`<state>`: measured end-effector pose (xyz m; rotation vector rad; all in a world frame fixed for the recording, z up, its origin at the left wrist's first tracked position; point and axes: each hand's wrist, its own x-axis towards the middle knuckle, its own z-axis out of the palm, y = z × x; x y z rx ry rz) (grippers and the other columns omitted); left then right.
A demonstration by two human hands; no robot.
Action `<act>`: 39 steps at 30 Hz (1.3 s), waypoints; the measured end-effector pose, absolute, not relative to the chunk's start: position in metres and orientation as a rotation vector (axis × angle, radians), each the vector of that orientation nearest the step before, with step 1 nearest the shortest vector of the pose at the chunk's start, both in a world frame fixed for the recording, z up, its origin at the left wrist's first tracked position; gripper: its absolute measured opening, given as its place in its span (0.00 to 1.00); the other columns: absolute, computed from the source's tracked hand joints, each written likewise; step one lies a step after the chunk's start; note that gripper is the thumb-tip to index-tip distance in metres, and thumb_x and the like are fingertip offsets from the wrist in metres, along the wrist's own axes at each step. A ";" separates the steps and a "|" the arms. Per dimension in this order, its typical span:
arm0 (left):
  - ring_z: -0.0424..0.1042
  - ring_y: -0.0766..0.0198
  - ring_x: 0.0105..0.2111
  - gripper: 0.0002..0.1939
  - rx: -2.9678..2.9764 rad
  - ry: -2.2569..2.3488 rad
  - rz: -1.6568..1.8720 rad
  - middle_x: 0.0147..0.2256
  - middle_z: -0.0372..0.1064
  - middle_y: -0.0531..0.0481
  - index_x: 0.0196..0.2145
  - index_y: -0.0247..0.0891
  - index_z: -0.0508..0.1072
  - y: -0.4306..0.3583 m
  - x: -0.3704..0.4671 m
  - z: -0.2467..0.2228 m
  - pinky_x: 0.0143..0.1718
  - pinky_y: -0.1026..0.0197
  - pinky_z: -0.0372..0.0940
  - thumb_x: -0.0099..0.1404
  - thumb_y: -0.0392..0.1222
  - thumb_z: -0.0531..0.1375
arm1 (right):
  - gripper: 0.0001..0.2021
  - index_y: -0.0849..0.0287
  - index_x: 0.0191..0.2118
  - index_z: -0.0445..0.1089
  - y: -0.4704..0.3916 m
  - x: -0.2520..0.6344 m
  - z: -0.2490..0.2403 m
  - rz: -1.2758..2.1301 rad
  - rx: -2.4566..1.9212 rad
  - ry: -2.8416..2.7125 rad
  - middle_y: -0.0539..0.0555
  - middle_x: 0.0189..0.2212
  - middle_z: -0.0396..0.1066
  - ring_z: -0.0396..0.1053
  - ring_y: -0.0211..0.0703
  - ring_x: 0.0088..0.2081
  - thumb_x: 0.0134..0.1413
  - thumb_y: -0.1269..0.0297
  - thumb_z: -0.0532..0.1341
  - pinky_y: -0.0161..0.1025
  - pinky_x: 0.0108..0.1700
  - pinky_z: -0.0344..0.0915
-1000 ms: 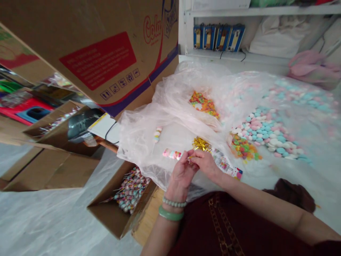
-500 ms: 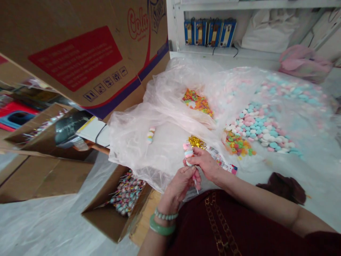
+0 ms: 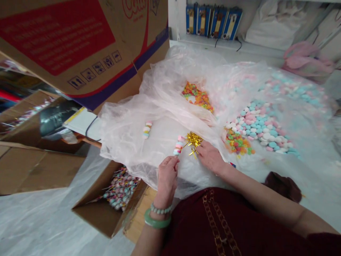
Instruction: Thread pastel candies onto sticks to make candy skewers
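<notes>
My left hand is closed around the stick of a marshmallow skewer, whose pink, white, blue and red pieces stand above the fingers. At the edge of a small heap of gold twist ties is my right hand, its fingertips pinched together on a gold tie. The grip itself is partly hidden. A second marshmallow skewer lies on the plastic sheet, to the left of the one I hold.
Loose pink, blue and white candies and gummy rings lie to the right, more gummy rings further back. A large carton stands left. Below the table edge, an open box holds many finished skewers. Dark cloth lies right.
My hands have come apart. The left has moved left with the skewer, while the right has let go of it and reached to the gold twist ties, now more spread out.
</notes>
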<state>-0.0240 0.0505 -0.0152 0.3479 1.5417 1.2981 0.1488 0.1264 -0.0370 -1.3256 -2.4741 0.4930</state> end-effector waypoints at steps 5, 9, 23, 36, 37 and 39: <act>0.45 0.76 0.09 0.10 0.228 1.446 1.280 0.11 0.51 0.61 0.20 0.36 0.66 0.050 -0.030 -0.014 0.12 0.68 0.36 0.50 0.44 0.62 | 0.11 0.57 0.29 0.70 0.125 0.145 -0.041 0.437 -1.324 -2.437 0.55 0.32 0.67 0.65 0.43 0.36 0.59 0.73 0.54 0.37 0.35 0.62; 0.45 0.77 0.09 0.12 0.188 1.407 1.284 0.11 0.52 0.62 0.22 0.36 0.66 0.052 -0.033 -0.017 0.11 0.69 0.38 0.49 0.47 0.63 | 0.10 0.56 0.36 0.72 0.127 0.143 -0.039 0.455 -1.293 -2.507 0.55 0.35 0.68 0.65 0.42 0.35 0.60 0.72 0.53 0.36 0.33 0.61; 0.45 0.77 0.08 0.12 0.147 1.324 1.238 0.11 0.53 0.61 0.22 0.35 0.67 0.057 -0.024 -0.015 0.11 0.68 0.37 0.47 0.46 0.63 | 0.06 0.56 0.31 0.72 0.147 0.147 -0.015 0.916 -1.341 -1.892 0.47 0.27 0.71 0.67 0.39 0.30 0.55 0.65 0.57 0.35 0.35 0.61; 0.45 0.78 0.10 0.10 0.207 1.339 1.228 0.14 0.54 0.60 0.22 0.35 0.67 0.061 -0.011 -0.015 0.12 0.68 0.37 0.49 0.44 0.62 | 0.11 0.57 0.31 0.72 0.124 0.126 0.002 0.386 -1.046 -2.303 0.54 0.33 0.71 0.65 0.44 0.37 0.61 0.69 0.54 0.40 0.40 0.58; 0.45 0.77 0.10 0.10 0.238 1.344 1.233 0.14 0.53 0.60 0.21 0.35 0.66 0.061 -0.010 -0.015 0.12 0.68 0.37 0.50 0.43 0.62 | 0.12 0.58 0.31 0.72 0.118 0.119 0.003 0.396 -1.037 -2.359 0.54 0.30 0.70 0.65 0.43 0.35 0.61 0.69 0.53 0.39 0.38 0.57; 0.45 0.77 0.11 0.12 0.291 1.343 1.235 0.14 0.53 0.60 0.19 0.36 0.63 0.061 -0.006 -0.015 0.12 0.68 0.37 0.51 0.43 0.62 | 0.12 0.59 0.29 0.70 0.109 0.108 0.001 0.361 -1.087 -2.432 0.54 0.27 0.69 0.64 0.42 0.32 0.60 0.71 0.52 0.38 0.35 0.56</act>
